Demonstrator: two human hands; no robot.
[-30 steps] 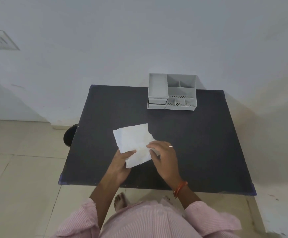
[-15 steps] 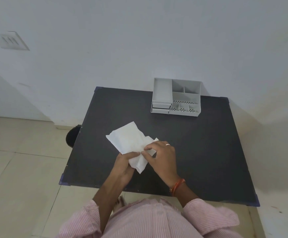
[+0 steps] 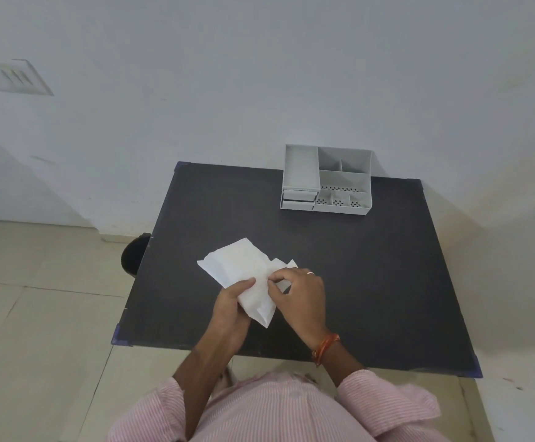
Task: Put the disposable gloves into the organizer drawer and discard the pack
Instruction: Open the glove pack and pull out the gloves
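A white, crumpled paper pack of gloves (image 3: 237, 266) is held just above the middle of the black table (image 3: 371, 282). My left hand (image 3: 231, 309) grips its near end from below. At the pack's right edge, my right hand (image 3: 301, 293) pinches the paper with thumb and forefinger, where a torn flap sticks up. No gloves show outside the pack. The grey organizer (image 3: 326, 180) stands at the table's far edge against the wall, its two small drawers (image 3: 298, 200) at the front left, both closed.
A dark round bin (image 3: 133, 255) sits on the tiled floor by the table's left edge. The white wall rises right behind the table. A switch plate (image 3: 17, 76) is on the wall at far left.
The pack has lifted off the table and turned counter-clockwise. Both hands have drawn together on its near right part, and a torn flap now shows at its right edge.
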